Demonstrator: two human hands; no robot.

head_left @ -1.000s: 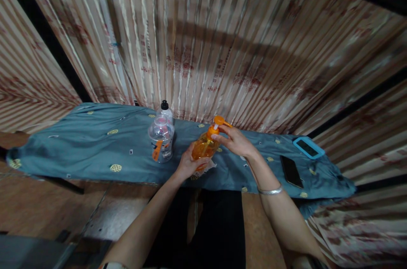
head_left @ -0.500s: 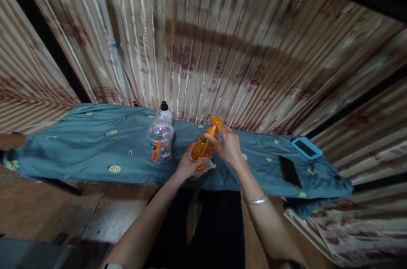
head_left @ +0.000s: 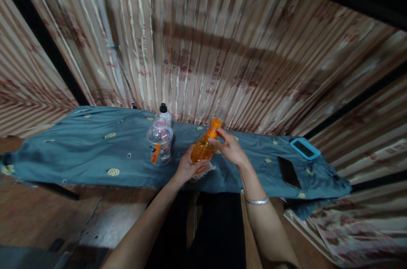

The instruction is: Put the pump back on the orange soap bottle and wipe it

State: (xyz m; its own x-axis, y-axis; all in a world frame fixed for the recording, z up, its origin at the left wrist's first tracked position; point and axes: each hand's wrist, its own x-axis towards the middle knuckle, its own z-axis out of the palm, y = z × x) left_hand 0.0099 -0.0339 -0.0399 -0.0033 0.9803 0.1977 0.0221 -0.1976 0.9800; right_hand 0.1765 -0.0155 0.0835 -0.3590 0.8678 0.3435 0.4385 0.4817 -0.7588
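Note:
An orange pump bottle (head_left: 202,149) stands tilted on the blue cloth (head_left: 82,150) near the table's front edge. My left hand (head_left: 186,166) grips its lower body. My right hand (head_left: 230,148) wraps around the orange pump head (head_left: 215,125) at the bottle's neck. A clear plastic bottle (head_left: 160,146) with an orange label stands just left of the orange bottle, apart from my hands. Behind it is a bottle with a black cap (head_left: 163,110).
A black phone (head_left: 288,171) lies on the cloth to the right, and a blue-cased device (head_left: 304,148) lies beyond it near the curtain. A striped curtain (head_left: 203,48) hangs right behind the table. Brown floor shows at lower left.
My right hand has turned the pump head: its nozzle pointed right a second ago and is now hidden behind my fingers. The left hand keeps its grip on the bottle.

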